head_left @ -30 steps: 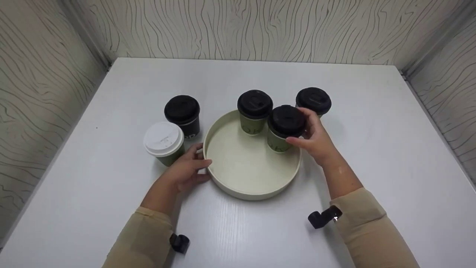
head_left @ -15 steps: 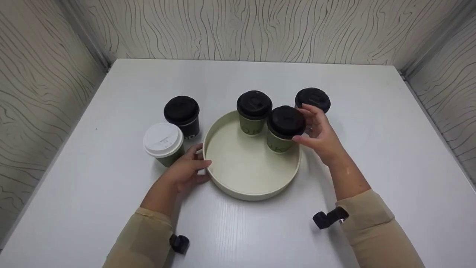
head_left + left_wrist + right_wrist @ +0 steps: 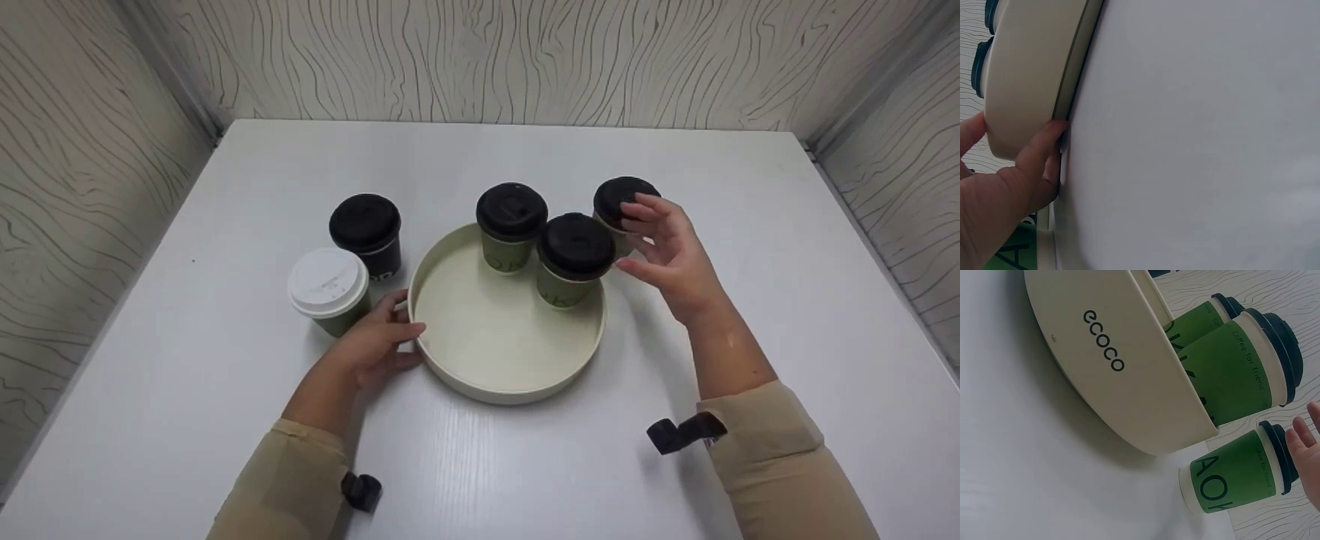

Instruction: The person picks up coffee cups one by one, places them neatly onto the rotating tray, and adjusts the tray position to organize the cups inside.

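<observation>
A round cream tray lies on the white table. My left hand grips its left edge, thumb over the rim and fingers against the outer wall. Two green paper coffee cups with black lids stand in the tray: a rear cup and a right-hand cup. My right hand is in the air to the right of them, fingers loosely bent and holding nothing. Behind its fingers stands another black-lidded green cup on the table, outside the tray, partly hidden in the head view.
Left of the tray, a green cup with a white lid stands just in front of a dark cup with a black lid. Patterned panels enclose the table at the back and sides.
My right hand has let go of the right-hand cup in the tray and moved right, towards the cup behind. The left hand stays on the tray's edge.
</observation>
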Demonstrator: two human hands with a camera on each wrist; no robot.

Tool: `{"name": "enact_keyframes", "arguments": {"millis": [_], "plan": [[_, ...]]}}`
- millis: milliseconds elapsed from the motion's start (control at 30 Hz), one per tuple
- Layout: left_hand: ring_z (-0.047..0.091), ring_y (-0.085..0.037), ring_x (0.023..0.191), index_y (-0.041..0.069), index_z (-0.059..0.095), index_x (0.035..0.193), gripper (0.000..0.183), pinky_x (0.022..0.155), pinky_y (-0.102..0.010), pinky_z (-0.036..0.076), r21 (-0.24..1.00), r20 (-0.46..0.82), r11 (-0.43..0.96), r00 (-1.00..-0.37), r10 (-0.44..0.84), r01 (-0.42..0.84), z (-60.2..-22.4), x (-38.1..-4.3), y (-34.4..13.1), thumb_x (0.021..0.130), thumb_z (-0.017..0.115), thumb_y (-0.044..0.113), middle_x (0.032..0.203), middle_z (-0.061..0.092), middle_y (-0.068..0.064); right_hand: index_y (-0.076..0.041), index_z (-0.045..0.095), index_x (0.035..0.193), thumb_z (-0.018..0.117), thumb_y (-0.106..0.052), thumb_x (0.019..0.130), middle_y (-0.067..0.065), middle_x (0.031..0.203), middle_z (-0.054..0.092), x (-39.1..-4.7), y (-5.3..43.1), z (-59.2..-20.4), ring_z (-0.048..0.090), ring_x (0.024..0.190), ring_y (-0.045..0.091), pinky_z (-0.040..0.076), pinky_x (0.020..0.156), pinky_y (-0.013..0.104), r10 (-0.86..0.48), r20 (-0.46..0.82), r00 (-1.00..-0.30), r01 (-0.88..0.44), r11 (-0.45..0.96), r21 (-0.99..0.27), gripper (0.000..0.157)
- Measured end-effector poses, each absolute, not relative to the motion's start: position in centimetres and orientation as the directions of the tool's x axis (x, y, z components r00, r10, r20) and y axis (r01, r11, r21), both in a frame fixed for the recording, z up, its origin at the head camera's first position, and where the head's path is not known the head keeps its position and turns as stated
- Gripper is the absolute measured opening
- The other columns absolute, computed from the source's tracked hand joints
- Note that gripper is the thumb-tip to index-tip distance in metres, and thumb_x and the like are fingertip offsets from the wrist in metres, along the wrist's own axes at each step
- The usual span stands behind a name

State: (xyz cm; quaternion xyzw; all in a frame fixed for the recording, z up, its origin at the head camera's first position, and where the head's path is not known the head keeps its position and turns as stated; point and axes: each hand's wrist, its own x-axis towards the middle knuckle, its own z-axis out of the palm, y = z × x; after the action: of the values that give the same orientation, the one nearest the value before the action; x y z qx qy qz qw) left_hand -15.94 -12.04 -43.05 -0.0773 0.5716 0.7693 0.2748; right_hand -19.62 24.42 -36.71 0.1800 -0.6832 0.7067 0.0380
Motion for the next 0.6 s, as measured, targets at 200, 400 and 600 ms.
{"name": "enact_keyframes", "arguments": {"millis": [200,400,600], "plan": [[0.047,-0.028,0.117,0.016,0.021,0.143,0.067,0.083,-0.043,0.046,0.849,-0.439,-0.158,-0.84,0.319,-0.504,-43.0,-15.8,-12.1,0.086,0.052,-0.002,0.139,0.035,-0.015,-0.005,0.033,0.134,0.062,0.018,0.073,0.014,0.132,0.039,-19.5,25.1,-36.1,0.033,0.121,0.037,0.031,0.103,0.033,-0.159,0.288,-0.944,-0.284,-0.05,-0.958,0.071],[0.045,-0.028,0.117,0.014,0.019,0.143,0.067,0.085,-0.044,0.045,0.849,-0.436,-0.16,-0.837,0.329,-0.505,-43.0,-15.9,-12.1,0.087,0.051,-0.002,0.139,0.033,-0.016,-0.004,0.037,0.132,0.062,0.016,0.074,0.02,0.13,0.04,-19.9,25.9,-35.7,0.034,0.12,0.037,0.031,0.103,0.033,-0.099,0.329,-0.939,-0.325,-0.056,-0.944,0.066],[0.044,-0.03,0.118,0.014,0.017,0.144,0.068,0.086,-0.044,0.045,0.843,-0.436,-0.172,-0.835,0.335,-0.509,-43.1,-16.0,-12.1,0.087,0.051,-0.002,0.14,0.032,-0.016,-0.008,0.038,0.132,0.066,0.01,0.076,0.017,0.131,0.04,-20.5,27.0,-35.7,0.035,0.122,0.031,0.028,0.105,0.034,-0.033,0.308,-0.951,-0.309,0.018,-0.951,0.066]]}}
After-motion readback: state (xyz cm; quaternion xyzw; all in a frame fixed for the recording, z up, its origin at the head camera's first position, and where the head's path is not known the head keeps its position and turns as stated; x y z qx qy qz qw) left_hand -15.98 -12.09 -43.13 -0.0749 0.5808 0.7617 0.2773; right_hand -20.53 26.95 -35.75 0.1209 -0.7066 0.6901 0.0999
